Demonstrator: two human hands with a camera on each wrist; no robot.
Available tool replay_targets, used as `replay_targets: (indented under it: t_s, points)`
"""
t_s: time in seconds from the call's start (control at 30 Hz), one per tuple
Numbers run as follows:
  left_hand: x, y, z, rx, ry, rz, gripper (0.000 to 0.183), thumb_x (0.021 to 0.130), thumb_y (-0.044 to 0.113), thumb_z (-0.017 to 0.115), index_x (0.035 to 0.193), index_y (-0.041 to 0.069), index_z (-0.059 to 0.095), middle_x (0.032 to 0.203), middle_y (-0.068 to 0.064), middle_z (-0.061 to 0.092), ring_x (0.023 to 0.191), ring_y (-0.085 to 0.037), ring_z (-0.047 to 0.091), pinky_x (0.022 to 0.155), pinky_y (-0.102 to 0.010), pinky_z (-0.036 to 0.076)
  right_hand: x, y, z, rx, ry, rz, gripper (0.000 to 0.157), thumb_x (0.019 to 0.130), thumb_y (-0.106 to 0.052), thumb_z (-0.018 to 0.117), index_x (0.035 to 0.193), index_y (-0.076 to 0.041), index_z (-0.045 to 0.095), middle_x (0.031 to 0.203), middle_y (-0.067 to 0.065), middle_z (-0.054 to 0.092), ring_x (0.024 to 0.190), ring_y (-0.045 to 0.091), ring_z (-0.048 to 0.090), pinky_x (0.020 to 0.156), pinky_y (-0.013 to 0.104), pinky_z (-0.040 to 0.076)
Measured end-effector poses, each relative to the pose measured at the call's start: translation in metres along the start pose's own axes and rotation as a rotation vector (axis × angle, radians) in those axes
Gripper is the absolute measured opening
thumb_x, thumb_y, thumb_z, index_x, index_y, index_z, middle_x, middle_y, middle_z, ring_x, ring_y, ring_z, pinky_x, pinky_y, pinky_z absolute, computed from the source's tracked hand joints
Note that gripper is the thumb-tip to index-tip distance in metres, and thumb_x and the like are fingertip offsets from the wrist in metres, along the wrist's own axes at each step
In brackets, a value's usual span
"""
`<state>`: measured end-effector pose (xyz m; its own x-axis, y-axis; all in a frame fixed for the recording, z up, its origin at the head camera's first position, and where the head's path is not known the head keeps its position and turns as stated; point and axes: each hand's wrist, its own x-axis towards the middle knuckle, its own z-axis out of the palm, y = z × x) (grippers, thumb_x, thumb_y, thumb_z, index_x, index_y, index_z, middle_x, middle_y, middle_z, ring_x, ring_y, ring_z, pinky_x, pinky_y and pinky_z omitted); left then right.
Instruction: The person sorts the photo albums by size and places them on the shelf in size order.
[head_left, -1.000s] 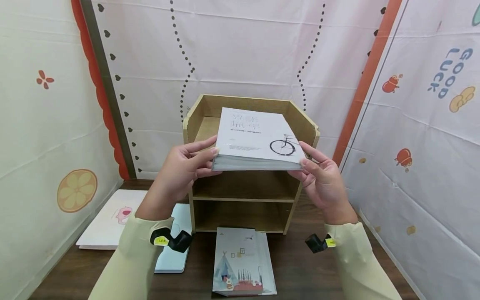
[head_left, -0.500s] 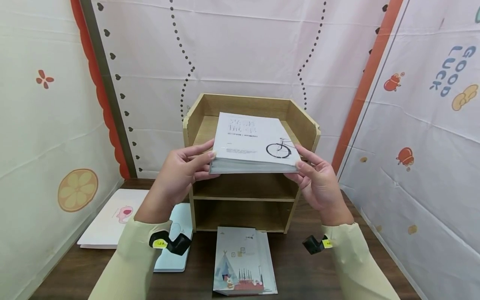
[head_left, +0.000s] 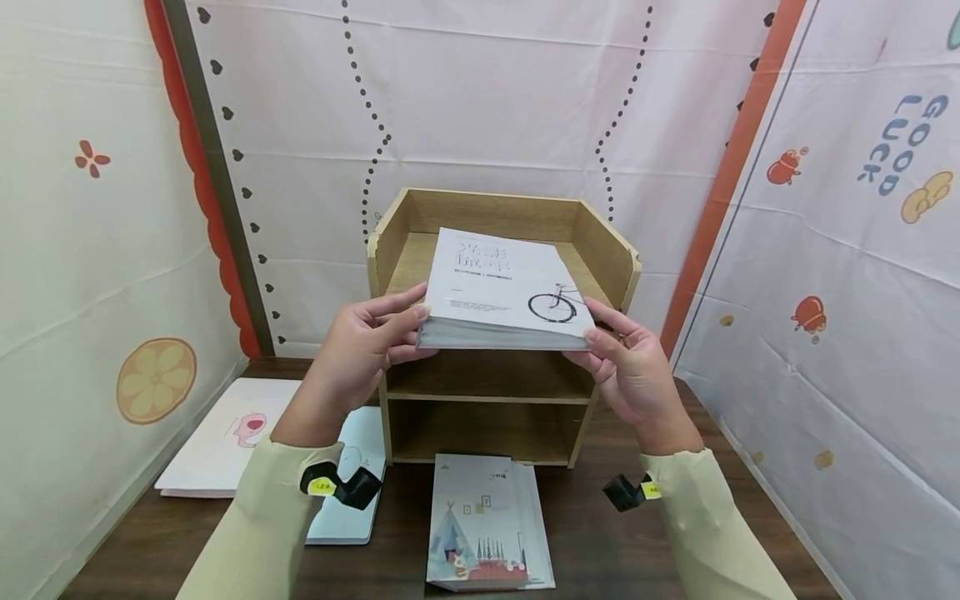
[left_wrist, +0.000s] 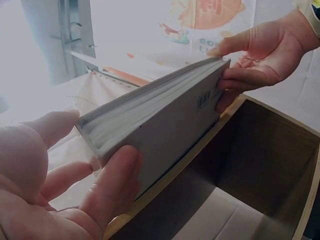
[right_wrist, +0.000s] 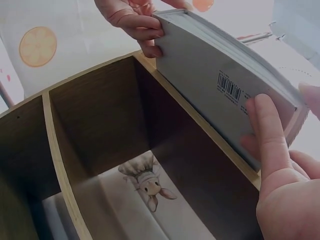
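Note:
A thick white book with a bicycle drawn on its cover lies over the front edge of the top tier of a wooden desk shelf. My left hand pinches its near left corner, thumb on top and fingers below. At the near right corner my right hand pinches it the same way. In the right wrist view a barcode shows on the book's underside, right along the shelf's wooden edge. The left wrist view shows the page edges between both hands.
Below the top tier are open compartments; one holds something with a rabbit print. A grey illustrated book lies in front of the shelf. To the left are a white book and a light blue notebook. Printed curtains surround the table.
Both hands have lowered the book slightly and shifted it a little left, back toward me. The grip of both hands stays the same.

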<state>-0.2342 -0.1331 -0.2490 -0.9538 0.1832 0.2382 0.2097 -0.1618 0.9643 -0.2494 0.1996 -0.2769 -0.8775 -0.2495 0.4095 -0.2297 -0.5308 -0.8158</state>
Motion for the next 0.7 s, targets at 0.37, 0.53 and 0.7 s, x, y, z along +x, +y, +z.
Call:
replay_targets:
  t_s: [0.37, 0.53, 0.7]
  points:
    - [-0.0041, -0.0018, -0.0038, -0.015, -0.039, 0.006, 0.053, 0.100, 0.013, 0.067, 0.151, 0.009, 0.052, 0.152, -0.013, 0.048, 0.110, -0.016, 0.067, 0.091, -0.029, 0.060, -0.0017, -0.0017, 0.0001, -0.031, 0.008, 0.015, 0.056, 0.100, 0.005, 0.059, 0.154, 0.000, 0.043, 0.140, 0.008, 0.062, 0.114, 0.017, 0.071, 0.094, 0.030, 0.060]
    - [-0.0048, -0.0044, -0.0042, 0.008, -0.037, 0.027, 0.052, 0.099, 0.008, 0.068, 0.149, 0.009, 0.054, 0.141, -0.014, 0.053, 0.123, -0.023, 0.064, 0.094, -0.032, 0.059, -0.0021, -0.0023, -0.0014, -0.042, 0.028, 0.012, 0.058, 0.098, 0.008, 0.060, 0.153, 0.001, 0.044, 0.137, 0.008, 0.065, 0.112, 0.017, 0.072, 0.092, 0.030, 0.060]
    - [-0.0051, -0.0096, -0.0053, -0.007, -0.025, 0.039, 0.053, 0.097, 0.003, 0.068, 0.148, 0.006, 0.054, 0.125, -0.008, 0.065, 0.121, -0.021, 0.065, 0.094, -0.032, 0.060, -0.0024, -0.0014, -0.0031, -0.041, 0.052, 0.012, 0.057, 0.097, 0.007, 0.063, 0.152, 0.001, 0.046, 0.135, 0.007, 0.068, 0.110, 0.017, 0.073, 0.092, 0.030, 0.061]
